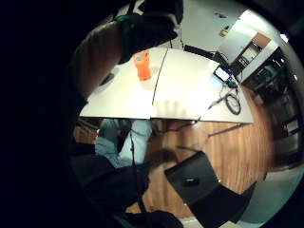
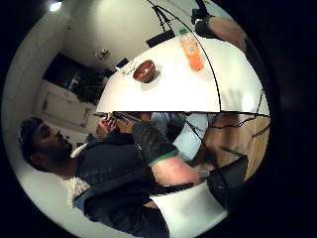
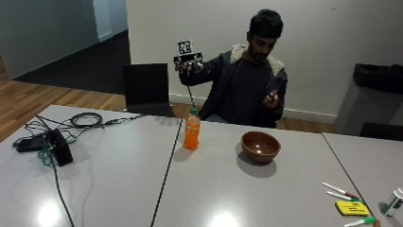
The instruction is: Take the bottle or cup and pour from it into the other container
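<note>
Raising gloved right hand [image 3: 191, 64] high above table [image 3: 113, 189], finger state indiscernible; orange bottle [image 3: 191, 132] upright beside bowl [image 3: 260, 146], well apart from edges.

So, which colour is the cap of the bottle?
Green; the bottle itself is orange. The outside view shows it best.

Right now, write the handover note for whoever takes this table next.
Right hand: raised in the air beside the person's shoulder, well above the table, holding nothing that shows; whether its fingers are open or curled cannot be made out.
Orange bottle: upright on the table, green cap on.
Brown bowl: upright beside the bottle, apart from it.
Done: nothing, bottle untouched.
Left: reach down, grip the bottle, uncap, pour into the bowl.
</note>
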